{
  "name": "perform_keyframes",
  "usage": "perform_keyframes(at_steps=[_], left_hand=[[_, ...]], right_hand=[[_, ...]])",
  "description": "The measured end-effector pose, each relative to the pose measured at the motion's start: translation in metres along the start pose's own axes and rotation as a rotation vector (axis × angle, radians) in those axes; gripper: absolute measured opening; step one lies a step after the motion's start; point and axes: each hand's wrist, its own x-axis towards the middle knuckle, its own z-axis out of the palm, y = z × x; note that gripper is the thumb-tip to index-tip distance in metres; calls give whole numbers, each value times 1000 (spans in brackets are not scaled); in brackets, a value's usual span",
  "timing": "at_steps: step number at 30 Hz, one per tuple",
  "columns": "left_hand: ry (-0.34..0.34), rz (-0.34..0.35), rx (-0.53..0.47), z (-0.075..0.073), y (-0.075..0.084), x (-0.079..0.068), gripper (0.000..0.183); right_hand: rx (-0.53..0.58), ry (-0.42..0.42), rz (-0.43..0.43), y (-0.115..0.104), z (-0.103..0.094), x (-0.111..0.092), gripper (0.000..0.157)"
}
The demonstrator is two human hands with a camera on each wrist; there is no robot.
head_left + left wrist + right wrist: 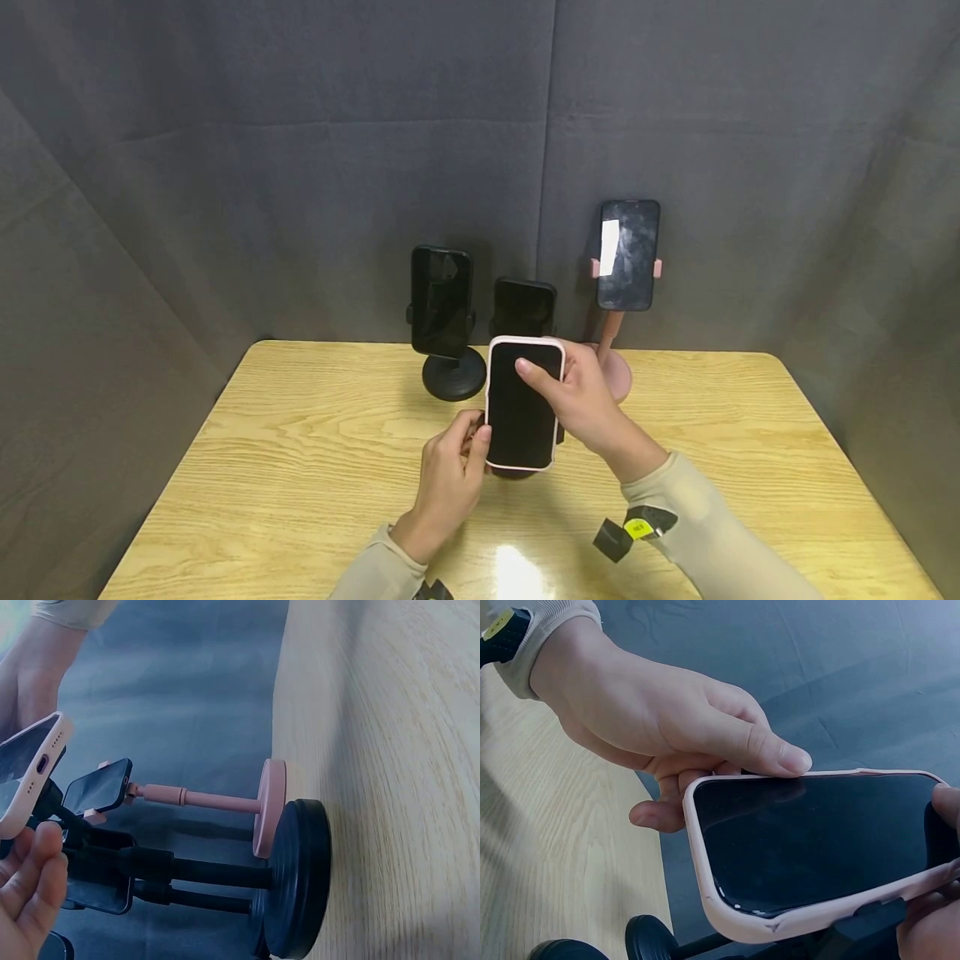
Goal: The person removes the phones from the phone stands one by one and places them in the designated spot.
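Pink-cased phone point(525, 408) is being held at the black clamp point(866, 924) | upper right edge is being gripped by right hand point(590, 404) | lower left edge is being pinched by left hand point(450, 477) | ideally, phone is being kept square to clamp, screen point(817, 844) lightly pressed

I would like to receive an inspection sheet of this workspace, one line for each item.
Surface: wood-grain table, bright reflection near the person.
Job's things: pink-cased phone, screen dark, at the front black stand; whether its clamp grips is unclear. Farther back: first phone on a rear black stand; second phone, partly hidden; third phone on a pink stand.
Clutter: nothing seen.
Hands: right hand holds the pink-cased phone, thumb over the screen; left hand holds its opposite edge, lower down.
Cables: nothing seen.
Surroundings: grey curtain behind the table.
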Motion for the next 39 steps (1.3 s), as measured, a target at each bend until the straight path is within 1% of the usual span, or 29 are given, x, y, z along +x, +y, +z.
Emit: perform_keyframes(at_steps=[7, 18, 27, 33, 39], left_hand=[[23, 58, 65, 0, -1, 1, 10], [32, 81, 114, 1, -2, 1, 12], [35, 92, 109, 0, -3, -1, 9], [34, 94, 104, 0, -2, -2, 11], [33, 93, 99, 1, -2, -3, 10]], right_hand=[[0, 2, 11, -1, -1, 1, 25], [-6, 10, 4, -1, -2, 2, 27], [47, 10, 20, -3, -2, 2, 19], [33, 25, 26, -6, -2, 3, 23], [23, 29, 20, -6, -3, 4, 23]])
